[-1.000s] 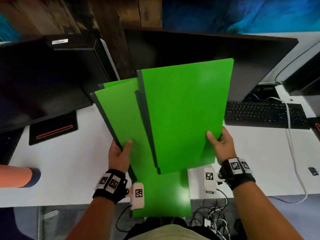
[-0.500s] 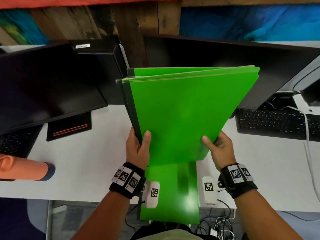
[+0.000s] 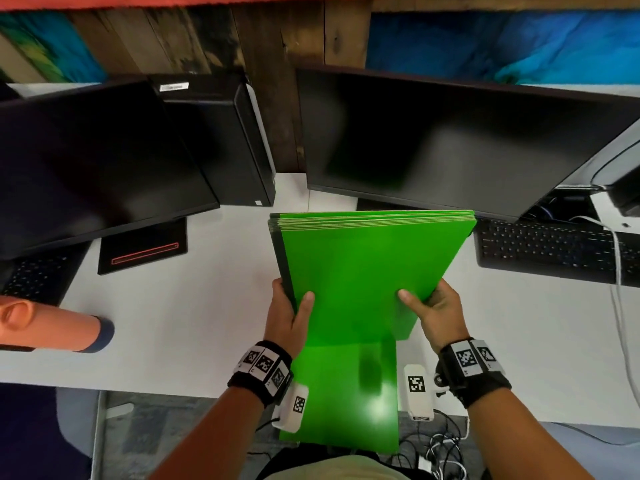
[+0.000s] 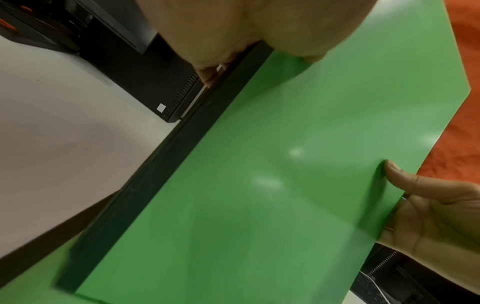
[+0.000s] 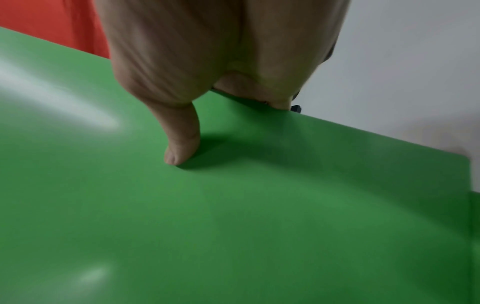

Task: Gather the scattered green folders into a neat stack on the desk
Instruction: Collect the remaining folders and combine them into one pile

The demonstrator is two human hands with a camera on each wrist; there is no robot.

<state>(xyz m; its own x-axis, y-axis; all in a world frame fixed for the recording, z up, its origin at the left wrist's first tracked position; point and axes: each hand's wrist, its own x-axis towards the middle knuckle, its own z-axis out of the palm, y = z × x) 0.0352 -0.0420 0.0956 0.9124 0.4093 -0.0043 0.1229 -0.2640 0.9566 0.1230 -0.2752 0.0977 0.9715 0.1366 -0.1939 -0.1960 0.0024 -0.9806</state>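
Observation:
Both hands hold a squared-up bundle of green folders [image 3: 367,271] tilted above the white desk [image 3: 173,323], dark spines to the left. My left hand [image 3: 289,315] grips the spine side, thumb on the top cover. At the right edge my right hand [image 3: 429,306] grips the bundle, thumb on top and fingers underneath. One more green folder [image 3: 346,403] lies flat under the bundle, overhanging the desk's near edge. The left wrist view shows the bundle [image 4: 272,195] and its dark spine [image 4: 166,181]. In the right wrist view my thumb [image 5: 182,144] presses the green cover [image 5: 233,226].
Two dark monitors [image 3: 433,140] [image 3: 86,161] and a black computer case [image 3: 225,140] stand behind the folders. A black keyboard [image 3: 554,251] lies at the right with a white cable [image 3: 620,306]. Another person's forearm [image 3: 45,327] rests on the desk at the left.
The fanned-out folders have been brought together into one aligned bundle and lowered toward the desk. Both hands kept their grip and came closer together.

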